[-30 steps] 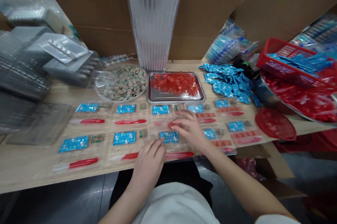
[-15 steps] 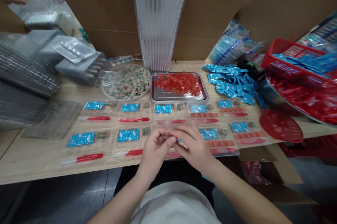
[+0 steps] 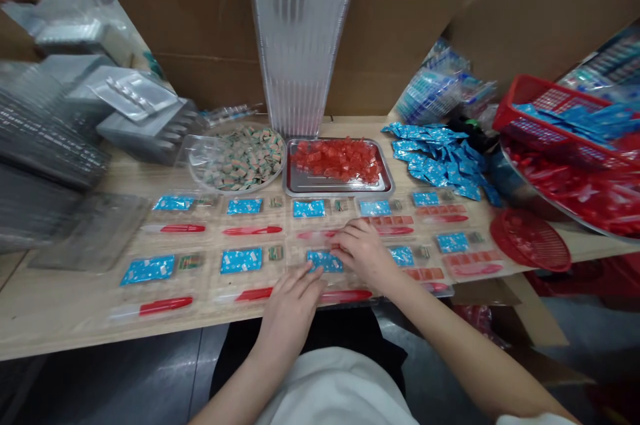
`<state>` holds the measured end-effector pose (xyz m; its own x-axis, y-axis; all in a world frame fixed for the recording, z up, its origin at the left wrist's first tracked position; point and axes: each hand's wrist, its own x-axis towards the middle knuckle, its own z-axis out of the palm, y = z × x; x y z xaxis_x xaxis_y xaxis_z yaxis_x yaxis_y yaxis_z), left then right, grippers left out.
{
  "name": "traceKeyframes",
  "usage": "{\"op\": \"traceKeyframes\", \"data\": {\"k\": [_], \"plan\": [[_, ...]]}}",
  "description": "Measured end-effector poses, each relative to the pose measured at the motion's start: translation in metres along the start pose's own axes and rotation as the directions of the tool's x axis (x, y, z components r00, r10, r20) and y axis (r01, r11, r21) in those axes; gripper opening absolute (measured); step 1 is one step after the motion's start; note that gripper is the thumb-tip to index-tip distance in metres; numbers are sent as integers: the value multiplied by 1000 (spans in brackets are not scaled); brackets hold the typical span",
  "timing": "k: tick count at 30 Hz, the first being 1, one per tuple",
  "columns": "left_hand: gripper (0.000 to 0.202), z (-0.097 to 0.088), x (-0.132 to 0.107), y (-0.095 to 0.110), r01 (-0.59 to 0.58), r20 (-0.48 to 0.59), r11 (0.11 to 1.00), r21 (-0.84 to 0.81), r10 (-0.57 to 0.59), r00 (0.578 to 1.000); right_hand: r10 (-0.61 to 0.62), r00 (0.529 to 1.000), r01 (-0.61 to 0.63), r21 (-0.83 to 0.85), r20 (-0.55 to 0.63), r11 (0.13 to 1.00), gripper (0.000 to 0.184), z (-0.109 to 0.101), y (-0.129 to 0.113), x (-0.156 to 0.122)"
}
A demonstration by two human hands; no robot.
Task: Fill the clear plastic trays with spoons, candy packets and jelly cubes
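Clear plastic trays in two rows hold blue printed packets (image 3: 309,208), small green-and-tan wrapped pieces (image 3: 275,252) and red pens (image 3: 167,306). In some trays on the right there is also a strip of red blocks (image 3: 475,257). My right hand (image 3: 364,253) bends over the middle front tray, fingertips drawn together beside its blue packet (image 3: 325,261). A bit of red shows under those fingers, too hidden to make out. My left hand (image 3: 294,298) lies with fingers stretched flat on the same tray's left side, holding nothing.
Behind the trays stand a metal tray (image 3: 340,190) of red blocks, a round dish (image 3: 240,158) of wrapped pieces and a pile of blue packets (image 3: 440,158). Stacked clear trays (image 3: 303,45) rise at the back. Red baskets (image 3: 550,95) are at right; a person's arm shows top left.
My hands were together above the middle front tray. They have parted: the left has come down to the tray's left side, the right has moved down by the blue packet.
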<state>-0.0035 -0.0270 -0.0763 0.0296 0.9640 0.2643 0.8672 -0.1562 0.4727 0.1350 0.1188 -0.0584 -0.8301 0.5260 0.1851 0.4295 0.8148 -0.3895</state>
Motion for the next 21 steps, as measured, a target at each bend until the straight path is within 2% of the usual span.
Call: {"op": "traceKeyframes", "data": {"k": [4, 6, 9, 12, 14, 17, 21], "plan": [[24, 1, -1, -2, 5, 12, 1000, -7, -5, 1000, -12, 999, 12, 3, 46, 1000, 16, -13, 22, 15], [25, 1, -2, -2, 10, 22, 1000, -6, -10, 1000, 114, 993, -113, -17, 12, 993, 17, -21, 41, 40], [26, 1, -2, -1, 5, 26, 1000, 16, -6, 1000, 389, 919, -393, -228, -64, 891, 19, -28, 67, 89], [27, 1, -2, -2, -13, 37, 999, 31, 12, 999, 472, 881, -442, -402, -28, 802, 24, -23, 78, 121], [27, 1, -1, -2, -22, 40, 1000, 20, 21, 999, 462, 887, -424, -416, -9, 805, 23, -19, 81, 126], [27, 2, -1, -3, -17, 36, 1000, 0, 17, 999, 455, 891, -421, -393, -9, 817, 21, -14, 87, 118], [27, 3, -2, -4, 2, 52, 1000, -12, -1, 999, 473, 881, -444, -376, -15, 813, 26, -18, 97, 109]]}}
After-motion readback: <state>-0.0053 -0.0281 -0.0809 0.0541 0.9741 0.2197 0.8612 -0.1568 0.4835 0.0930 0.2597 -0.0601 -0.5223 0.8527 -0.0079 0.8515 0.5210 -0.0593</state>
